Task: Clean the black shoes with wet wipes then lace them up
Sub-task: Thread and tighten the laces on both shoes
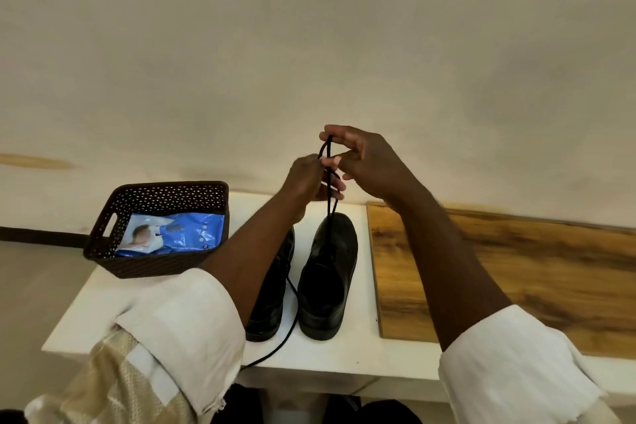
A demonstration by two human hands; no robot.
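Two black shoes stand side by side on a white table (330, 354), toes pointing away from me. The right shoe (328, 275) is in full view; my left forearm covers much of the left shoe (273, 299). A black lace (331, 189) rises from the right shoe's front up to both hands. My left hand (306, 179) pinches the lace low down, and my right hand (361, 162) pinches its looped top just above. Another black lace (292, 317) trails between the shoes and over the table's front edge.
A dark brown perforated basket (155, 262) at the table's back left holds a blue and white wet wipes pack (175, 234). A wooden board (499, 272) lies to the right of the shoes. A pale wall stands close behind.
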